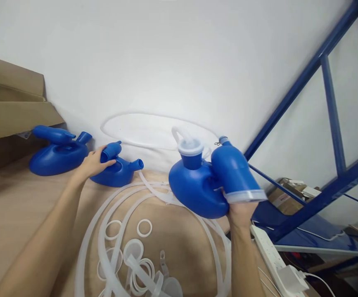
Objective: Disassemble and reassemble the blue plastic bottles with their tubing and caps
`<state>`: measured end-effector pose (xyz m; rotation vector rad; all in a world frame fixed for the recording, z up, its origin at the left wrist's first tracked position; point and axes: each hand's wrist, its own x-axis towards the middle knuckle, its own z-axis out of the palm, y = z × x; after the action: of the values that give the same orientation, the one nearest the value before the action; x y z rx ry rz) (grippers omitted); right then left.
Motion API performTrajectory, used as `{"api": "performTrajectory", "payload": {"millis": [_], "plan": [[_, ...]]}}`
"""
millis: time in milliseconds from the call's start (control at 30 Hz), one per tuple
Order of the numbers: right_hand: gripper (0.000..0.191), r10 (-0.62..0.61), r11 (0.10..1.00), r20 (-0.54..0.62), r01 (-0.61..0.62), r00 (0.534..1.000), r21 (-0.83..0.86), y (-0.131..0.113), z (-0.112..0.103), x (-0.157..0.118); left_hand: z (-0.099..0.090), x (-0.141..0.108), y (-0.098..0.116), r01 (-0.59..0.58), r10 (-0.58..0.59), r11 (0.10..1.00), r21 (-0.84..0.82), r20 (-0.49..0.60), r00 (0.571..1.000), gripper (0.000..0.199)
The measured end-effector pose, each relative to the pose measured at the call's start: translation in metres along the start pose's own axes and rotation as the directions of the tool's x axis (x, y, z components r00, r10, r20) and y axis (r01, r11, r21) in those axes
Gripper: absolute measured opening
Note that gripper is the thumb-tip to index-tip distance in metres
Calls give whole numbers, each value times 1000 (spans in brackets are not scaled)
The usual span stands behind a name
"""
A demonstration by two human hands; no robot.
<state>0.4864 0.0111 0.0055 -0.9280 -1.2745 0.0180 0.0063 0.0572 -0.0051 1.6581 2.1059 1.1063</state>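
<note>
My right hand [240, 212] is closed around a blue plastic urinal bottle [194, 194], held up off the table and tilted. A white cap [191, 147] with a bent spout sits on its neck. Beside it, a blue funnel cup [233, 169] with a clear white rim points down toward me, partly hiding my fingers. At the left, my left hand [95, 163] wraps round another blue funnel cup [112, 150], which lies over a second blue bottle [115, 175] with an uncapped neck. A third blue bottle [58, 159] stands farther left with a funnel cup on top.
Clear hoses [101, 218] loop across the wooden table [181, 243]. White rings [144, 227], caps [133, 249] and a strap [164, 264] lie in front. Cardboard boxes [14, 119] stand left, a power strip [268, 251] and a blue metal frame [332, 115] right.
</note>
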Motion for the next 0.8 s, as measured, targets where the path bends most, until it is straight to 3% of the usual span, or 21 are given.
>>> {"api": "performTrajectory", "payload": {"millis": [100,233,333,467,567,667,800], "plan": [[28,-12,999,-15,12,1000,-43,-9,23,-10,10,3,-11,8,-8,1000,10,-22,1000,80],[39,84,996,-53,-82,995,38,-3,69,-19,10,2,-10,31,-31,1000,0,-86,996,69],[39,116,993,78,-117,990,1,19,118,-13,2,0,-11,65,-67,998,-18,-105,992,67],[43,211,977,300,-205,931,-49,60,189,-4,-16,-1,-21,141,-144,989,-34,-127,981,68],[46,256,966,411,-246,875,-79,88,229,-10,-30,-3,-31,177,-181,983,-41,-159,971,67],[43,292,956,476,-252,830,-148,108,248,-24,-39,-5,-39,209,-213,977,-41,-207,955,67],[40,321,941,498,-210,806,-265,121,252,-31,-44,-6,-44,216,-221,975,-46,-207,953,64]]}}
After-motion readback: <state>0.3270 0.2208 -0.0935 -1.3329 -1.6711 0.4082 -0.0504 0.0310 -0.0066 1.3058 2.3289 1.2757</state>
